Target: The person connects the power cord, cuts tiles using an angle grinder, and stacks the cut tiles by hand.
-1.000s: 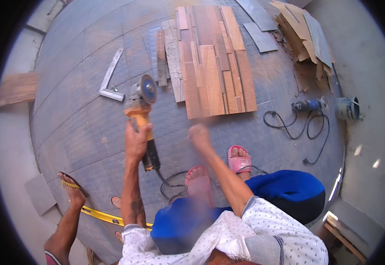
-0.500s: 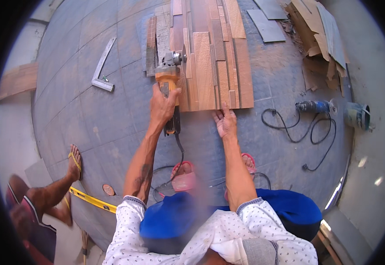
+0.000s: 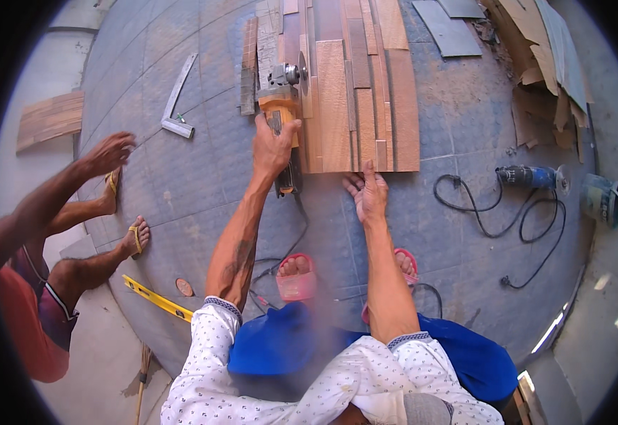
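My left hand is wrapped round the body of a yellow and black angle grinder. The grinder's thin disc stands on edge at the left side of a large wood-look tile patterned with narrow brown strips. I cannot tell how deep the disc sits in it. At the tile's near edge my right hand grips it, thumb on top and fingers below. The grinder's cord trails back toward my feet in pink sandals.
Left lie narrow tile offcuts, a metal square and a yellow level. A co-worker's arm reaches in at far left. Right are a corded blue grinder, a bucket, grey tiles and torn cardboard.
The whole view has shifted slightly. My left hand and grinder have moved a little farther away along the tile's left side. The co-worker's arm has stretched into view; my right hand keeps its grip.
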A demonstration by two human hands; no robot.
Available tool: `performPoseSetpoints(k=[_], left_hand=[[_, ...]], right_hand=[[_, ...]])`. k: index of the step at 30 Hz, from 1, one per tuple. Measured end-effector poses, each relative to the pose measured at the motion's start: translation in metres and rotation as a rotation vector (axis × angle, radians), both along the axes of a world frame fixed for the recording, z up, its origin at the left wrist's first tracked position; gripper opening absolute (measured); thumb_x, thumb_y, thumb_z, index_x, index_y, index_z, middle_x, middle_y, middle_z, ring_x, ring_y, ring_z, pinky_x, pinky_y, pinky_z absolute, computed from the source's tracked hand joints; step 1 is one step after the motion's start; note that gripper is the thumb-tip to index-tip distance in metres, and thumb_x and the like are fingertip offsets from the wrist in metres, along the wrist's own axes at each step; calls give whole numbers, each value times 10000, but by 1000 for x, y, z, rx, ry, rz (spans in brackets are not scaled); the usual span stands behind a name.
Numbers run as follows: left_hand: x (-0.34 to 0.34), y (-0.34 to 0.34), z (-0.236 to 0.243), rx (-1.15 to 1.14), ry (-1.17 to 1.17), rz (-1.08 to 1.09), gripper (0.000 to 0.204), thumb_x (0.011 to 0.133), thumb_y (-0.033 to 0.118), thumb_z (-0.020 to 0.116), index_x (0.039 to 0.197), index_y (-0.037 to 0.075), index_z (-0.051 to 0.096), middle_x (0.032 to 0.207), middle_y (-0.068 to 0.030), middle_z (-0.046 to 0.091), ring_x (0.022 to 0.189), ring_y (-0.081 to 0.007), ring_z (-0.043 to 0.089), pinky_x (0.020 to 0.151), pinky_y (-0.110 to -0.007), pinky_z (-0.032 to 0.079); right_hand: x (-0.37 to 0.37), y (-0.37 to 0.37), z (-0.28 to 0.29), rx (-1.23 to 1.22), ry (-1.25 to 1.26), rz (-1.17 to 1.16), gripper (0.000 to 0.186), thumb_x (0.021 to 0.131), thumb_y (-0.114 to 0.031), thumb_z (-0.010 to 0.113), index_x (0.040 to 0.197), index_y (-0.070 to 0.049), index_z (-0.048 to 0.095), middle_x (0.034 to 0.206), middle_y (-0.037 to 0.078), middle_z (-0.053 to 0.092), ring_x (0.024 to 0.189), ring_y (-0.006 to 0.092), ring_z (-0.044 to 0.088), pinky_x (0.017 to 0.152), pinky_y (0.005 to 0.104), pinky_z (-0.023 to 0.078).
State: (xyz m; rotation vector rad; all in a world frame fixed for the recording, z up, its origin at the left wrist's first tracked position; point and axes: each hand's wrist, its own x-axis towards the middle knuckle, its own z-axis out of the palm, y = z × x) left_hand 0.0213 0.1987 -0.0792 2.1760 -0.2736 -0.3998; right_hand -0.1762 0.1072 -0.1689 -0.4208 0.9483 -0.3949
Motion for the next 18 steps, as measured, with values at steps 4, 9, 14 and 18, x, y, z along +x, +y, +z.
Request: performPoseSetpoints(k=[4,9,14,18], left_hand=[[1,-1,-3,48,5,7,596,820,378,715,1157,-61,492,963,-234,674,896,-357,671,804,-422,512],[5,-1,-8,59,-14,6,606,807,391,718,1147,-61,499,956,-235,674,892,-364,670,803,-425,512],[5,-2,-8,43,47,7,612,798,402,715,1144,-58,505,960,-244,673,896,-371,670,809,-427,511],[5,-4,-5,90,44,14,592,798,400,708,1122,-55,512,959,-248,672,888,-365,670,803,-427,512]], right_hand=[[1,-1,0,36,43,15,468,878,-461,715,1069,-52,593,989,84,647,947,221,633,840,439,543],[0,-1,0,-6,-21,27,482,881,-458,714,1091,-44,582,1031,102,646,968,238,631,857,449,538],[-1,-1,-1,-2,-29,18,497,884,-453,712,1107,-33,567,1056,113,635,979,253,626,876,463,532],[-1,-1,-1,-7,-25,10,459,912,-432,685,1092,-23,577,1033,121,659,961,251,650,864,455,535]])
